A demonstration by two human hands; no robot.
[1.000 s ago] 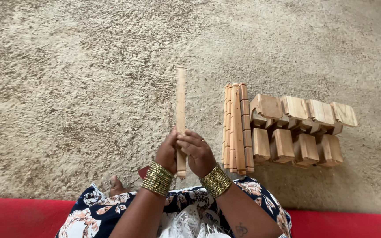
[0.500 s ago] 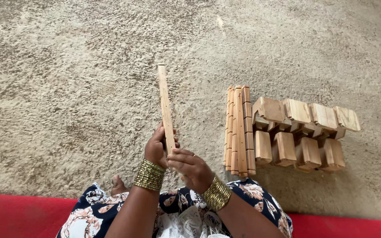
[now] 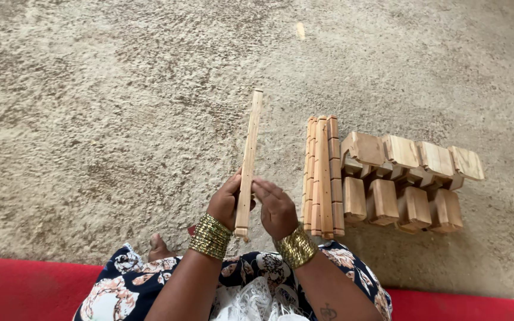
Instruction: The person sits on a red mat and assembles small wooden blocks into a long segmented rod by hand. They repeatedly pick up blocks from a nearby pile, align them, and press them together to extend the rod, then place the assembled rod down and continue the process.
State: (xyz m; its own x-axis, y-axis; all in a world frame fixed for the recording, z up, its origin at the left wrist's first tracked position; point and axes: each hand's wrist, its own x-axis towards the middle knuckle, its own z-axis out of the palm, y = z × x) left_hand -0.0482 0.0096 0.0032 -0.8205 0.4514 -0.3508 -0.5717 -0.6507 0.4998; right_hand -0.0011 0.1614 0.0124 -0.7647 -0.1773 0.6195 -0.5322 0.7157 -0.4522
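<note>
We held the slat [image 3: 249, 157] upright over the carpet [image 3: 102, 119], left hand [image 3: 226, 202] clamped on its lower end, right hand [image 3: 276, 208] fingers touching it, beside the slat stack [image 3: 322, 172] and blocks [image 3: 408, 178].

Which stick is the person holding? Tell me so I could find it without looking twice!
Start at the big beige carpet, then find the two hands with gold bangles near the bottom middle. The long thin pale wooden stick rises between the left hand and right hand. Unlike the bundle of wooden sticks lying beside it, it stands alone, with tiny holes along it.
</note>
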